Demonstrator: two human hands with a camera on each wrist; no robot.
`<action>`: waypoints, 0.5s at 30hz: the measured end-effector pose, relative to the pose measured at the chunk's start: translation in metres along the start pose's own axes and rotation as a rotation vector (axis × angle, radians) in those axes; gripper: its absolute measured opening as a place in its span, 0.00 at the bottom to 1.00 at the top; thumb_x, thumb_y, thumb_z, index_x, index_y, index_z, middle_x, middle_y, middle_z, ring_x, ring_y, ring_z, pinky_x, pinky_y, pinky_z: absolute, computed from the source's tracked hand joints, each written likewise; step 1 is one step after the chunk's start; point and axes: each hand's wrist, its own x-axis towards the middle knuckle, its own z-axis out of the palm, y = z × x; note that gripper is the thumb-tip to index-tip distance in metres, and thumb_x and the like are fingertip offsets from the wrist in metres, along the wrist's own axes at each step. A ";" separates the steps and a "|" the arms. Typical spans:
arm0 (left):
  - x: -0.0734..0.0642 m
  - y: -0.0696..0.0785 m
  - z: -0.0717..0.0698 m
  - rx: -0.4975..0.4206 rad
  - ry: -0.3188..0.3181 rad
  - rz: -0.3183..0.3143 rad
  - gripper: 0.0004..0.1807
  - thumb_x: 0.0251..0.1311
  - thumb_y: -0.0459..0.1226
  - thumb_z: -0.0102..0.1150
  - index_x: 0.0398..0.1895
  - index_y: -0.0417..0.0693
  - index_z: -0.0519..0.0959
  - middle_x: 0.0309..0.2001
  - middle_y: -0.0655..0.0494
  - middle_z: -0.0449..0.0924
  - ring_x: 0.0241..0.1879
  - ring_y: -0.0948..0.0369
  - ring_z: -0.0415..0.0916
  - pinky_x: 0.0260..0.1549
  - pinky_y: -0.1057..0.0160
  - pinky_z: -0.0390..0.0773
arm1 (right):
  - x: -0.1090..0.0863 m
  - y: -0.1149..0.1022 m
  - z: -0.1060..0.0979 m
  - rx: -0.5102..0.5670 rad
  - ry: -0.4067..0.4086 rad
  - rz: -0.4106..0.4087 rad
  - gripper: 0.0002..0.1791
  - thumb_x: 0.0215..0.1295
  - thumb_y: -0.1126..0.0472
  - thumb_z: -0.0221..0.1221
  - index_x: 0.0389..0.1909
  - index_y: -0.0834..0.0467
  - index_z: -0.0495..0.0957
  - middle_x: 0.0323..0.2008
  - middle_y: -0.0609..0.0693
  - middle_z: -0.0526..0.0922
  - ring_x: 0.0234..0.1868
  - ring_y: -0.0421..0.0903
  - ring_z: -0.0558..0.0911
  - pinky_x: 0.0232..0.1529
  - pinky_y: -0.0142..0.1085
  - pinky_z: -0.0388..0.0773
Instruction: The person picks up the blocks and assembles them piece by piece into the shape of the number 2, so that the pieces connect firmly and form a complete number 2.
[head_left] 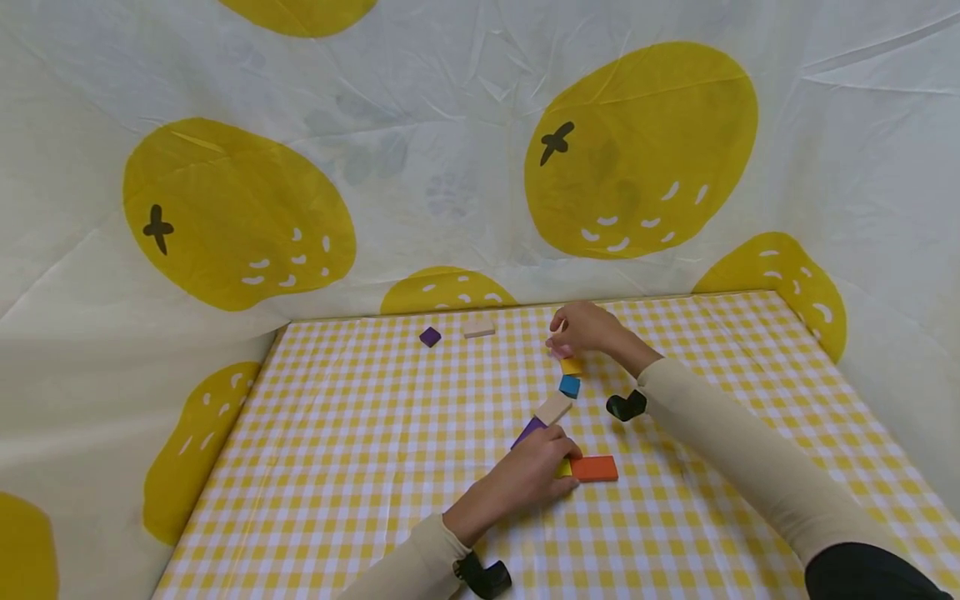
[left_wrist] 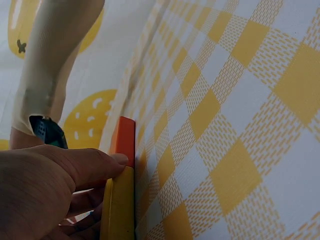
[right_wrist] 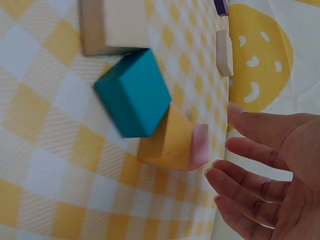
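My left hand [head_left: 529, 468] holds a yellow block [left_wrist: 118, 207] at the near end of a curved row, thumb and fingers on opposite sides of it. The thumb tip lies where it meets an orange-red block [head_left: 596, 468]. Farther along come a purple block [head_left: 529, 431], partly hidden by the hand, a plain wooden block [head_left: 553, 408], a blue block [right_wrist: 135, 95] and an orange-yellow block [right_wrist: 167, 142]. A pink block [right_wrist: 199, 147] sits against the orange-yellow one at the far end. Right beside it my right hand [head_left: 588, 327] has relaxed, parted fingers and nothing in them.
Near the table's back edge lie a small purple block [head_left: 430, 337] and another plain wooden block [head_left: 478, 329]. A yellow-and-white checked cloth [head_left: 360, 442] covers the table. Behind it hangs a white sheet [head_left: 442, 183] with big yellow fruit shapes.
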 end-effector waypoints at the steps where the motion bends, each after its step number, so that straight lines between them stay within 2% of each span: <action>1: 0.000 0.000 0.000 0.007 0.004 0.006 0.14 0.60 0.43 0.72 0.46 0.47 0.86 0.42 0.59 0.79 0.41 0.68 0.76 0.46 0.77 0.72 | 0.003 -0.002 -0.001 -0.008 0.001 -0.002 0.20 0.64 0.53 0.69 0.50 0.62 0.84 0.46 0.58 0.87 0.46 0.55 0.84 0.46 0.49 0.81; 5: -0.001 -0.001 0.001 0.017 0.015 0.018 0.14 0.60 0.43 0.72 0.46 0.48 0.86 0.41 0.59 0.79 0.41 0.67 0.76 0.46 0.76 0.72 | 0.015 -0.011 -0.002 -0.029 0.009 -0.045 0.20 0.64 0.54 0.69 0.52 0.61 0.84 0.47 0.58 0.86 0.47 0.56 0.83 0.47 0.50 0.80; 15: -0.001 -0.004 0.002 0.008 0.008 0.013 0.14 0.60 0.43 0.72 0.46 0.48 0.85 0.42 0.59 0.79 0.41 0.68 0.75 0.47 0.76 0.72 | 0.052 -0.026 0.008 0.005 0.030 -0.282 0.18 0.65 0.60 0.68 0.53 0.64 0.83 0.51 0.60 0.84 0.51 0.56 0.82 0.53 0.49 0.80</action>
